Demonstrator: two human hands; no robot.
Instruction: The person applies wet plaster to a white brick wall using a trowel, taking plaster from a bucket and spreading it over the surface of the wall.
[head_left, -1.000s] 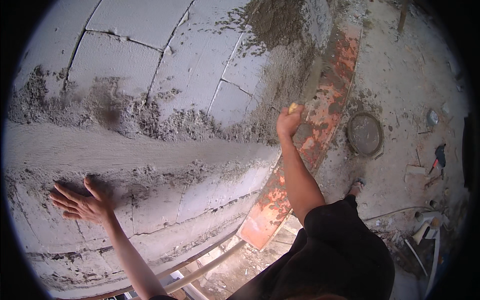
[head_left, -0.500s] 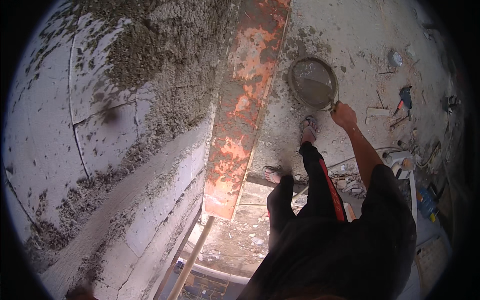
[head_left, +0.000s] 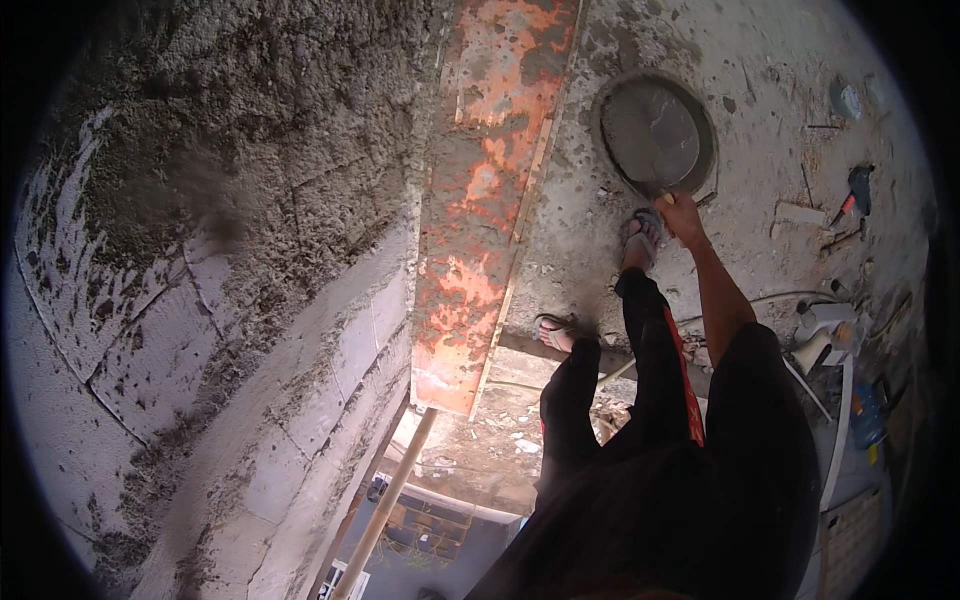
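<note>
My right hand is closed round the short, light-coloured handle of a tool at the near rim of a round mortar tub. The tool's other end is hidden in or behind the tub, so its kind does not show. Grey wet mortar lies inside the tub, with a smoother, shinier patch on its right side. My sandalled right foot stands just below the tub. My left hand is out of view.
At left rises a block wall partly coated with rough mortar. A mortar-smeared orange board runs along its foot, with a pole below. Rubble, a dark tool with a red part and a hose lie right.
My view has shifted. My right hand has gone from the tub's right-hand rim to its near rim, and the handle is now in the grip there. The mortar's surface looks different.
</note>
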